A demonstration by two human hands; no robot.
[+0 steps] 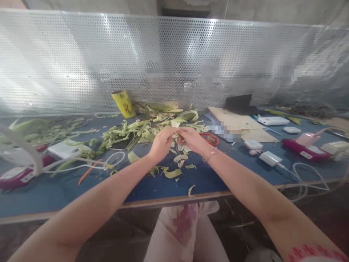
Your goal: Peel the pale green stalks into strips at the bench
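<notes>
Over the blue table [158, 191], the left hand [163, 141] and right hand [193, 139] meet, bent fingers pinching a small pale plant piece [178, 125], mostly hidden between them, beside a heap of green stems and leaves [122, 131], with curled peelings [173, 173] scattered nearer the person.

On the table [152, 191], a plant heap [124, 133] is lying behind and left of the left hand [163, 142] and right hand [192, 140]. A tube [124, 104] is sitting behind, before a panel [89, 69]. Papers [237, 122] are lying rightward, a power strip [296, 148] farther right.
</notes>
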